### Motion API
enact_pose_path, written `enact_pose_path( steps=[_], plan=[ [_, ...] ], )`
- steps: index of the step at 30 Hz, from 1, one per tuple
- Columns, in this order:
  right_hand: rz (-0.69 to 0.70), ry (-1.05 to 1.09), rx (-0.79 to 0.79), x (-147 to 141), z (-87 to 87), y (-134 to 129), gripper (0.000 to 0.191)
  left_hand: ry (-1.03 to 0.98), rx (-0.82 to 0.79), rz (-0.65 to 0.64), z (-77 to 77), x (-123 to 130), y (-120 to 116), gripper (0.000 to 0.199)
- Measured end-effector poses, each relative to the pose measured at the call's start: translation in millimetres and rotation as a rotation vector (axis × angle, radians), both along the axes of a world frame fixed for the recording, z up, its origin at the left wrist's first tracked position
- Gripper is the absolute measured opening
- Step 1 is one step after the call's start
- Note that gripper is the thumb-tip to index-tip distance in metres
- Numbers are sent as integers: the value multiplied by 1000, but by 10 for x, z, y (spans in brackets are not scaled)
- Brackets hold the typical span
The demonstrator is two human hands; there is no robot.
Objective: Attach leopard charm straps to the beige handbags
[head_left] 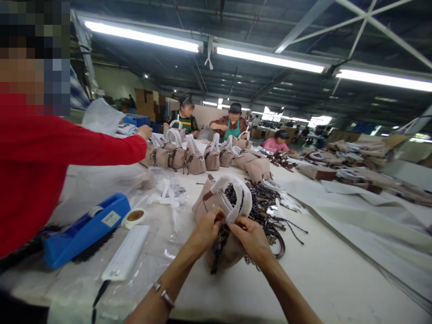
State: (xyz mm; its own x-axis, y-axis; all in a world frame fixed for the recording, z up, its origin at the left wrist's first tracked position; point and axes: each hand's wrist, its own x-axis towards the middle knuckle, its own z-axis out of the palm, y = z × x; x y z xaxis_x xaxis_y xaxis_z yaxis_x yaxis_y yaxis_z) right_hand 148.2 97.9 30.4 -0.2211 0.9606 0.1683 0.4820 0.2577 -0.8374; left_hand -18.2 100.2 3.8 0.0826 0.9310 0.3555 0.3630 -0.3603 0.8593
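Observation:
A beige handbag (pixel 206 202) stands on the table in front of me, its raised handles (pixel 241 191) wrapped in white material. My left hand (pixel 209 227) pinches at the bag's top edge by the handle base, though the fingertips are partly hidden. On the other side my right hand (pixel 251 235) has thumb and fingers closed on the lower end of the white-wrapped handle. Below my fingers, a dark braided cord with a tassel (pixel 216 258) hangs against the bag. Right behind the bag lies a heap of dark chains and cords (pixel 259 200).
At left are a blue tape dispenser (pixel 87 229), a tape roll (pixel 134 218), a white power strip (pixel 126 253) and clear plastic. Finished-looking handbags (pixel 195 160) line the back. A co-worker's red sleeve (pixel 101 141) reaches in from the left. Bag pieces (pixel 357 155) pile up at right.

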Motion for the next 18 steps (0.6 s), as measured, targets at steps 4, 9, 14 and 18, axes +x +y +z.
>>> enact_pose_path(
  steps=[4,9,14,18],
  plan=[
    [11,32,7,-10,36,-25,27,-166,-47,-58,-3,22,-19,11],
    [10,-19,-11,-23,80,-24,26,-416,-294,-179,-58,24,-69,19],
    [7,22,-19,-42,49,-28,27,-530,-228,-114,-99,56,-46,21],
    [20,123,-31,-58,-9,-43,27,-682,-242,-56,-122,118,-31,23]
  ],
)
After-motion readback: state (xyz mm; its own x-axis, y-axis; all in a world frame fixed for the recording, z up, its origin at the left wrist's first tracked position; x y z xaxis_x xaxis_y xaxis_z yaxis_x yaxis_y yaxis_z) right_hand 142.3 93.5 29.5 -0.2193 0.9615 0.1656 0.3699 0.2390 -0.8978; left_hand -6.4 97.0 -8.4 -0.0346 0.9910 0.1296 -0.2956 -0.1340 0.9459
